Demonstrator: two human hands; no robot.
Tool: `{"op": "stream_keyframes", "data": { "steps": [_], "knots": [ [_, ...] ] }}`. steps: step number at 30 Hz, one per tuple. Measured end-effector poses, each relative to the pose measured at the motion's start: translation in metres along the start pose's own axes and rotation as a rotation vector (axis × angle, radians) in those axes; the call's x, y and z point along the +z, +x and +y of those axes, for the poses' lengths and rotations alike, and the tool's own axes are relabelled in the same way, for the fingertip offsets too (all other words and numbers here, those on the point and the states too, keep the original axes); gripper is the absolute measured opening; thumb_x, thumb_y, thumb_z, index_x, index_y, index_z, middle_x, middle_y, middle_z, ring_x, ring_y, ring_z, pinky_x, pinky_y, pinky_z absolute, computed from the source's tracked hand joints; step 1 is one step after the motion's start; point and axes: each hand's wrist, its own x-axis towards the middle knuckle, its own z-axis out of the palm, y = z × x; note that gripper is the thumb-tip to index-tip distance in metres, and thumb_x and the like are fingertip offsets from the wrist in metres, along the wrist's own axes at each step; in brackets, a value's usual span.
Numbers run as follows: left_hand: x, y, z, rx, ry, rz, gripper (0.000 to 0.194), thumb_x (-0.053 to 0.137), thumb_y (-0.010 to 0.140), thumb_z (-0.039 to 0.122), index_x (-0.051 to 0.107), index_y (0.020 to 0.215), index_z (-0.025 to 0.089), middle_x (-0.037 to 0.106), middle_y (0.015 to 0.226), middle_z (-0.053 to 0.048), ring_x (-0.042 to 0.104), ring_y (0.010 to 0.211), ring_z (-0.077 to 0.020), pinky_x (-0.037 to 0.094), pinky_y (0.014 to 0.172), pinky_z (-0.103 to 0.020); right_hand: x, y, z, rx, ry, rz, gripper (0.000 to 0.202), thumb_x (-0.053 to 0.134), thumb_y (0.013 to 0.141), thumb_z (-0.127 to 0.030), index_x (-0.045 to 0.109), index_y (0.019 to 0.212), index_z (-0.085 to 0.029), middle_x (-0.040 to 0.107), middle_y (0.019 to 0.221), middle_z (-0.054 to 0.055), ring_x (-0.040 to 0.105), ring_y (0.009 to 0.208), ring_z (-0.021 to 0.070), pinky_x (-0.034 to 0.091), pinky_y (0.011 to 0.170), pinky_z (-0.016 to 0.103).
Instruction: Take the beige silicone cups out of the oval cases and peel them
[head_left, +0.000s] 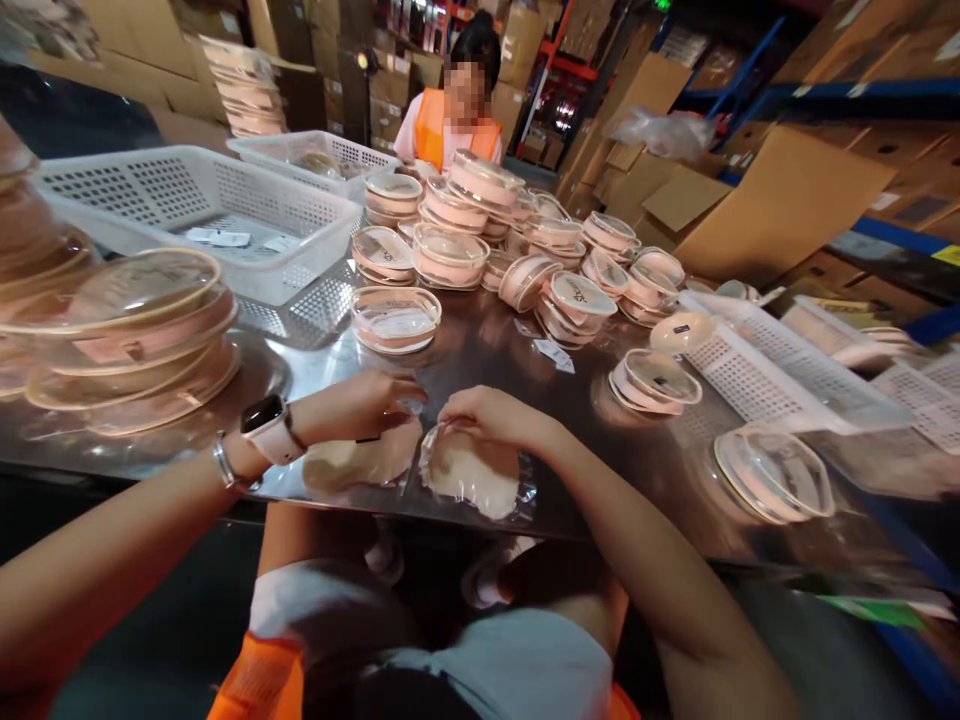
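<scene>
At the frame's lower centre, the right hand (484, 412) touched a beige pad (480, 475) in clear plastic; the left hand (371, 402) was over another pad (352, 465). Round boxes (450, 258) crowded the table (581, 400) toward upper centre, a white basket (157, 195) upper left.

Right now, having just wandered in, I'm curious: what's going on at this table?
Someone sits at a metal table. Their right hand is at the top of a pale pad with clear plastic around it; their left hand is over a second pad. Their exact grip is too blurred to tell. Ahead, clear-lidded cases stand piled, with a white basket to the left. Someone in an orange vest is across the table.
</scene>
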Motion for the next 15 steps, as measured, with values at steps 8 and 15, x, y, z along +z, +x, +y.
{"op": "stream_keyframes", "data": {
  "steps": [8, 15],
  "knots": [
    [0.043, -0.047, 0.049, -0.086, 0.113, 0.212, 0.019, 0.055, 0.089, 0.03, 0.066, 0.101, 0.02, 0.071, 0.076, -0.001, 0.065, 0.065, -0.0148, 0.049, 0.059, -0.023, -0.008, -0.026, -0.024, -0.039, 0.019, 0.091, 0.015, 0.06, 0.084, -0.01, 0.071, 0.091, -0.016, 0.07, 0.084, 0.003, 0.061, 0.075, 0.0149, 0.042, 0.067, 0.022],
    [0.076, -0.084, 0.058, -0.052, 0.083, 0.502, 0.009, 0.059, 0.089, 0.024, 0.063, 0.097, 0.022, 0.073, 0.08, 0.003, 0.067, 0.063, -0.0105, 0.051, 0.06, -0.018, 0.022, -0.057, -0.053, -0.056, 0.241, 0.194, 0.021, 0.053, 0.088, -0.016, 0.062, 0.107, -0.019, 0.068, 0.088, 0.002, 0.062, 0.074, 0.0127, 0.046, 0.066, 0.02]
  ]
}}
